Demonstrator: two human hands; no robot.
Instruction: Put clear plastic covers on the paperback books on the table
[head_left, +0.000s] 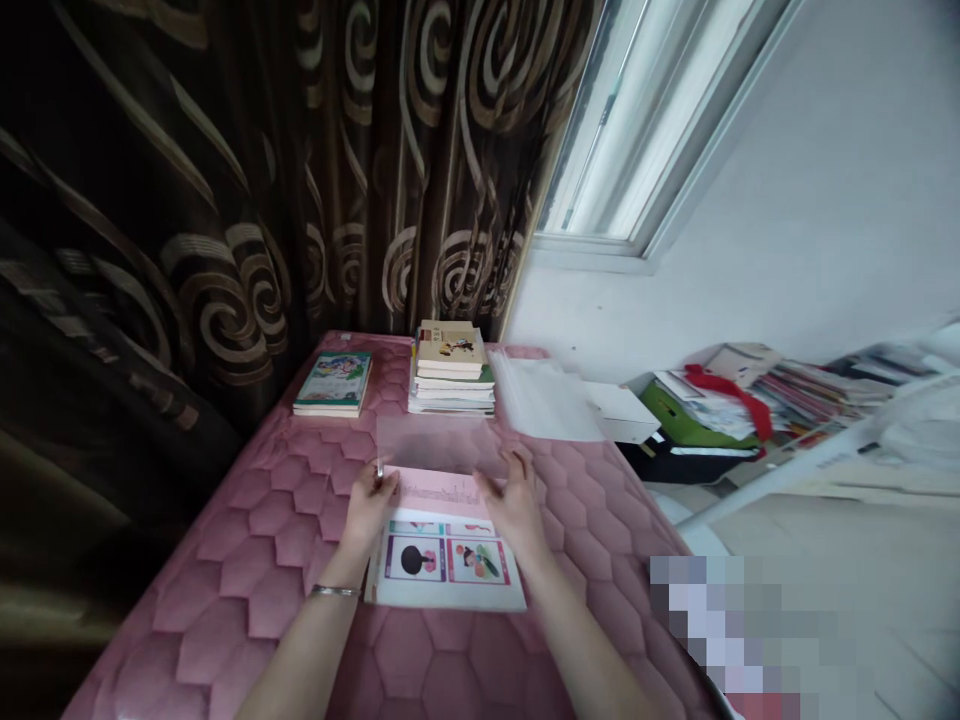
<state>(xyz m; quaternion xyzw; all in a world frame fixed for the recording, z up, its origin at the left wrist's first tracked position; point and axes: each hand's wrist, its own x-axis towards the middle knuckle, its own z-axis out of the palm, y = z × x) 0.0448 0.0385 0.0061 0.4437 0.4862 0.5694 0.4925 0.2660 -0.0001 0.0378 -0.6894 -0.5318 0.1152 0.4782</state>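
A book [450, 590] with coloured pictures lies flat on the pink quilted surface in front of me. Its pink flap of printed text [435, 492] is turned toward me at the far end. Beyond that flap spreads a clear plastic book cover [435, 440]. My left hand [371, 500] pinches the cover's left edge, thumb over the pink flap's corner. On the opposite side my right hand [517, 505] is closed on the cover's right edge, its thumb on the flap. How far the plastic runs under the book is hidden.
A stack of books [451, 368] stands at the back, with a thinner green-edged pile [334, 382] to its left. Clear plastic sheets [551, 395] lie right of the stack. Farther right, a green box [694, 415] holds papers. A dark curtain [360, 180] hangs behind.
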